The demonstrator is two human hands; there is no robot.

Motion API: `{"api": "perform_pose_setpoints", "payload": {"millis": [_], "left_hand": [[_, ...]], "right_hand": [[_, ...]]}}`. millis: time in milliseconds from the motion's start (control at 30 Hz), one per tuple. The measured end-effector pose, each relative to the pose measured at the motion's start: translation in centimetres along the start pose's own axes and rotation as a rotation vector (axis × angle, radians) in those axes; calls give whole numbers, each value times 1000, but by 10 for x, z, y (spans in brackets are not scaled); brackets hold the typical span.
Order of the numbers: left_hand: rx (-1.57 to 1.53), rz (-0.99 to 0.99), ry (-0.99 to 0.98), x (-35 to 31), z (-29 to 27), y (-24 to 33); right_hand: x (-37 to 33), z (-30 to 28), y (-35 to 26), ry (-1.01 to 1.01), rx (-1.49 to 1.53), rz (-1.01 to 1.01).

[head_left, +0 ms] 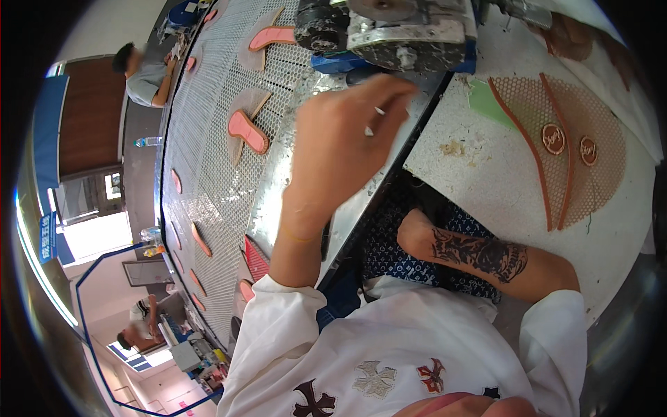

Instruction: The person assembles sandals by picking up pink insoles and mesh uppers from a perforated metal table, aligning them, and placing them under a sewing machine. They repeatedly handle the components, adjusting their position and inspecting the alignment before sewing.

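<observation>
See the fingers of the left hand curled inward and blurred, just below a scuffed machine. Make out 2 small white patches among them, but cannot identify either; cannot tell whether grasping something or merely bending. For the right hand, find only a bent, shadowed part low beside patterned dark cloth, with fingers hidden; cannot tell whether released or clenched. Follow it back to a tattooed forearm.

To the right of the left hand, apart from both hands, find 2 tan mesh pieces lying flat on the white table. Note orange trim along curved edges and 1 round emblem on each: judge trimming and emblem fixing done. See neither joined to a sole; cannot judge how much remains.

Trace their long axis from the far side toward the wearer, leaning slightly right at the near end, with narrow tips pointing nearward and the broad curve bulging right. Spot a green sheet against the left trim.

Leftward, pass over a metal plate to a mesh conveyor bearing several pink sole pieces. Farther out, glimpse 2 co-workers and a clear bottle.
</observation>
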State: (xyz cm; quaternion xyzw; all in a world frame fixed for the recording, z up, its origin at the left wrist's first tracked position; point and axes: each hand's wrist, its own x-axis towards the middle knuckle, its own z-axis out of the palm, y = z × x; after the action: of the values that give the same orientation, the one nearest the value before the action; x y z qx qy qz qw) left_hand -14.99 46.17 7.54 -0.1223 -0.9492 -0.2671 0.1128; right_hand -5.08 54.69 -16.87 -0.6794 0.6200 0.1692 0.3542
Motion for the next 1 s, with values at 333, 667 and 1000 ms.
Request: {"api": "perform_pose_setpoints", "payload": {"millis": [333,667,1000], "left_hand": [[-166,35,-172,4,123,-9],[-615,-214,-1,4,136,-27],[-373,-88,272,-3,127,-41]], "right_hand": [[-20,0,-9,301,150,101],[-3,-4,-17,175,309,235],[-42,-32,-8,99,224,34]]}}
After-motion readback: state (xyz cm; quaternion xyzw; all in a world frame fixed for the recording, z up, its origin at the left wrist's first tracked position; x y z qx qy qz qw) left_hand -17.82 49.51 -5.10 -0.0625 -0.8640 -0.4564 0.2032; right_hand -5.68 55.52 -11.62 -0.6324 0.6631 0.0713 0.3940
